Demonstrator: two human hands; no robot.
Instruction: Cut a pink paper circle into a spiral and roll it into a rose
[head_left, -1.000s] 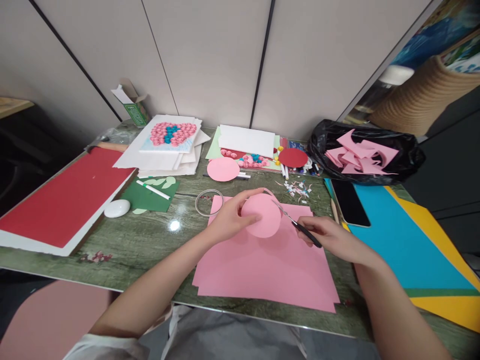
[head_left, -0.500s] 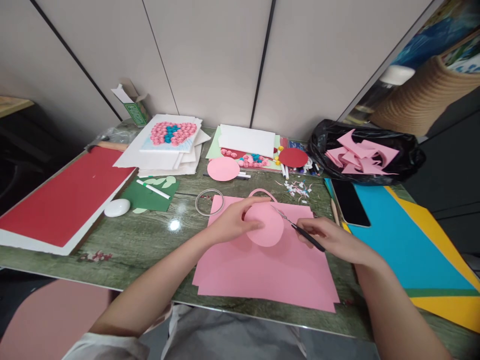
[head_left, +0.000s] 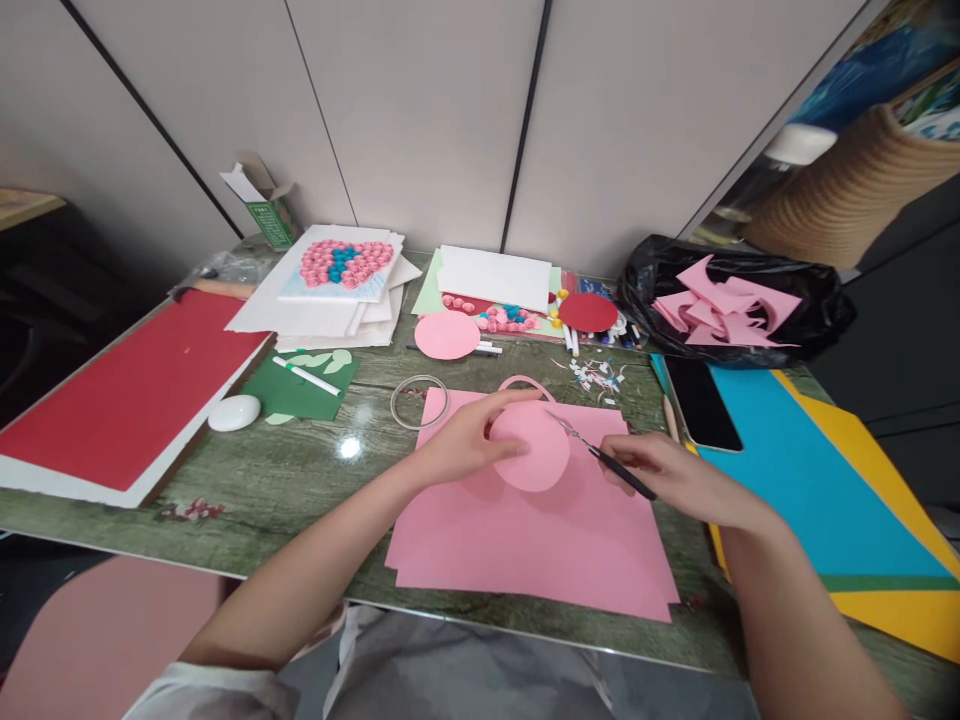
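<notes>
My left hand [head_left: 459, 440] pinches a pink paper disc [head_left: 534, 452] by its left edge, holding it just above a stack of pink paper sheets [head_left: 525, 535]. A thin pink strip [head_left: 525, 382] curls up from the disc's top edge. My right hand [head_left: 664, 470] grips small black-handled scissors [head_left: 600, 455]; their thin blades point left and meet the disc's upper right edge.
A clear ring [head_left: 418, 402] lies left of the pink sheets. Another pink disc [head_left: 446, 335], a red disc [head_left: 587, 312], pens and paper roses lie behind. A phone [head_left: 697, 400] rests on blue and yellow sheets at right, a black bag [head_left: 739, 300] of pink scraps behind it, a red board [head_left: 127, 395] at left.
The disc has turned a little in my left hand as the scissors cut along its rim, and the pink strip has lengthened and curled up above it. My right hand shifted slightly right.
</notes>
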